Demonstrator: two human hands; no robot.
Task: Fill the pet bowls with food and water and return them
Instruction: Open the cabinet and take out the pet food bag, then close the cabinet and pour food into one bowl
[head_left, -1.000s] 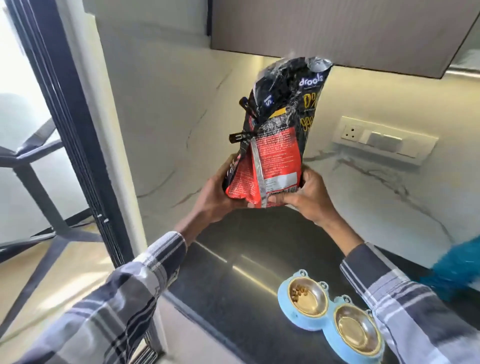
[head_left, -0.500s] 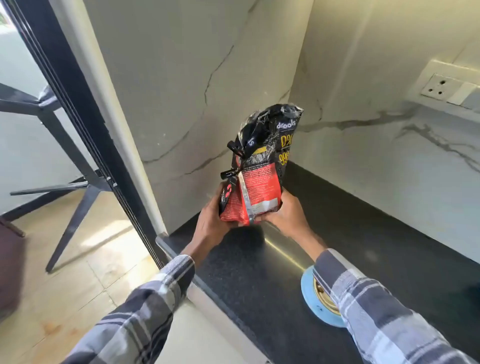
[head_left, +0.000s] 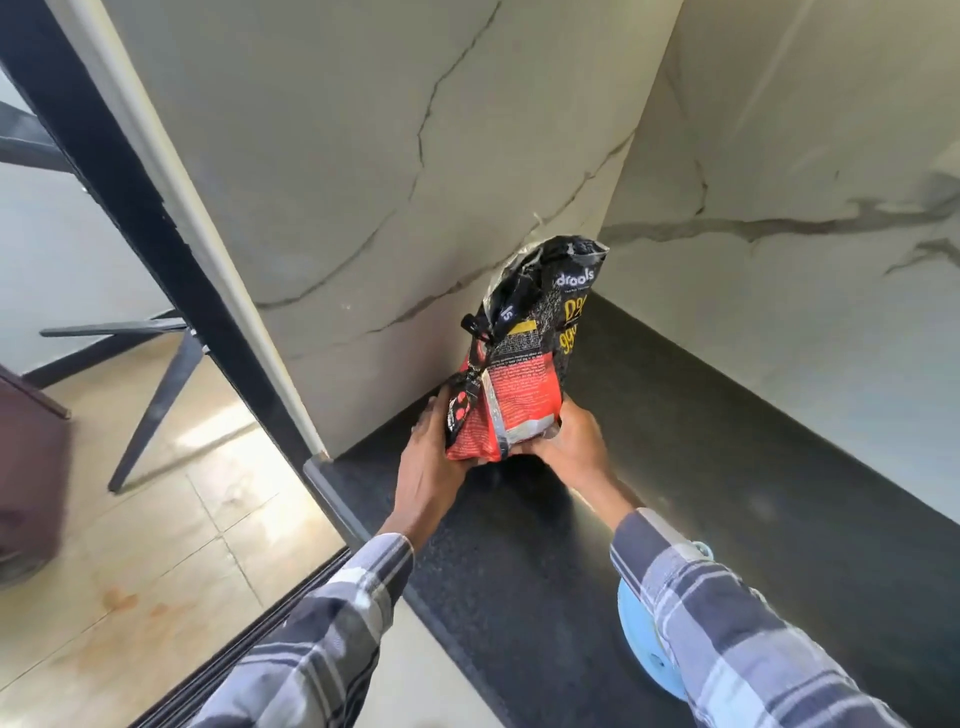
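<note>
1. Pet bowls (head_left: 641, 639): only a pale blue edge of the stand shows on the black counter (head_left: 727, 467), below and to the right of my grip, mostly hidden under my right sleeve (head_left: 727, 623). I cannot tell what the bowls hold.
2. My left hand (head_left: 431, 467) cups the lower left side of the food bag (head_left: 519, 374), fingers wrapped round its red base.
3. My right hand (head_left: 569, 441) clasps the lower right side of the same bag, fingers curled against it.
4. Between my two hands the bag stands upright, its bottom at or just above the counter; I cannot tell whether it touches.
5. Above my grip the bag's black top is crumpled and twisted, with a dark clip (head_left: 475, 330) on its left side. Its contents are not visible.
6. Beyond my grip the bag sits close to the marble wall (head_left: 389, 182), near the corner.
</note>
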